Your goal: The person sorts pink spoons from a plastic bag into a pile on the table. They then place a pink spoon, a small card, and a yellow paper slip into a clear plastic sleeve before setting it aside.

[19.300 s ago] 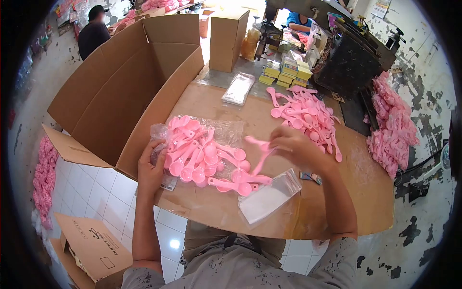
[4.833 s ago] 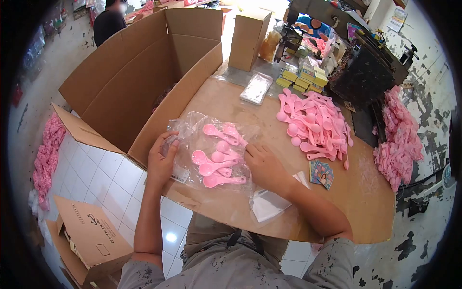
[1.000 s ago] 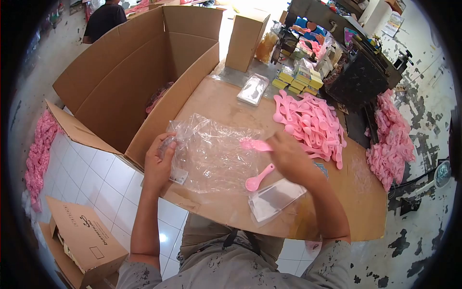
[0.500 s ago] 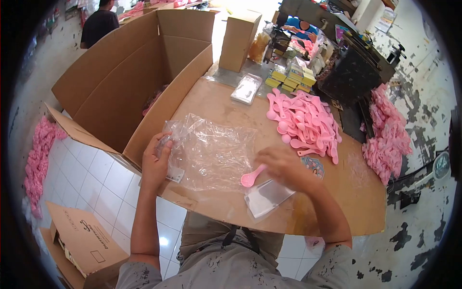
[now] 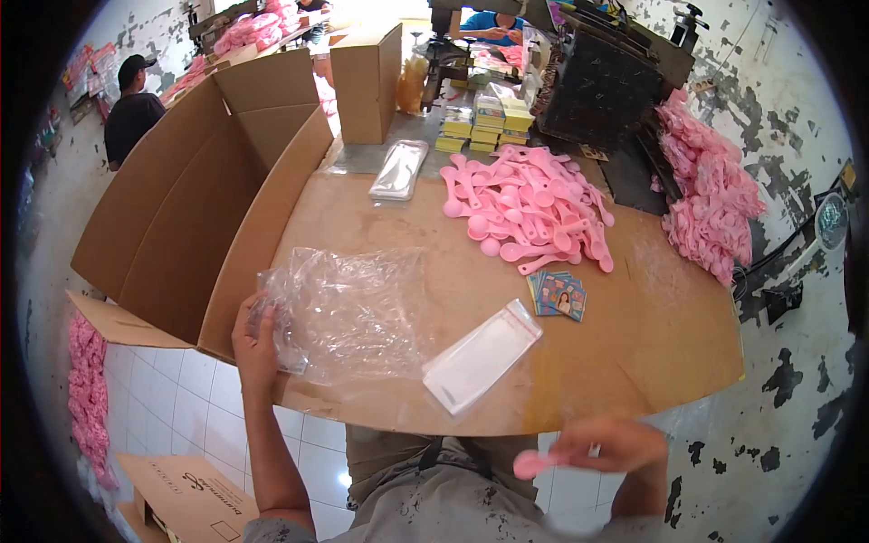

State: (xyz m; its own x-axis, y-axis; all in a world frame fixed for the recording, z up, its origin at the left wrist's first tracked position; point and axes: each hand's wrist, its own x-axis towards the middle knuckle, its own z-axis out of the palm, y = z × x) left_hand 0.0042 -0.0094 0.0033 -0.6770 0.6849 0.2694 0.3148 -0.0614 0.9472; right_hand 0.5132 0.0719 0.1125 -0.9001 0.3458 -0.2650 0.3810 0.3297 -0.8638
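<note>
My left hand (image 5: 256,339) is closed on the left edge of a large clear plastic bag (image 5: 362,312), which lies crumpled on the cardboard-covered table (image 5: 362,226). Past the table's front edge, close to my body, my right hand (image 5: 611,445) pinches a pink plastic scoop (image 5: 532,463) with its bowl pointing left. A stack of small clear plastic sleeves (image 5: 484,357) lies slanted near the front edge. Just behind it is a small fan of printed cards (image 5: 558,296). Farther back rises a pile of pink scoops (image 5: 529,204).
A tall open cardboard box (image 5: 190,199) stands left of the table. Toward the back are another sleeve pack (image 5: 398,170), stacked cards (image 5: 484,124), an upright carton (image 5: 365,86) and a dark machine (image 5: 597,90). Pink bundles (image 5: 711,195) sit at right. Other people are beyond.
My right hand has moved from over the sleeves back toward my body, carrying the scoop, so the cards and sleeves are uncovered. My left hand stays on the bag. The view has shifted.
</note>
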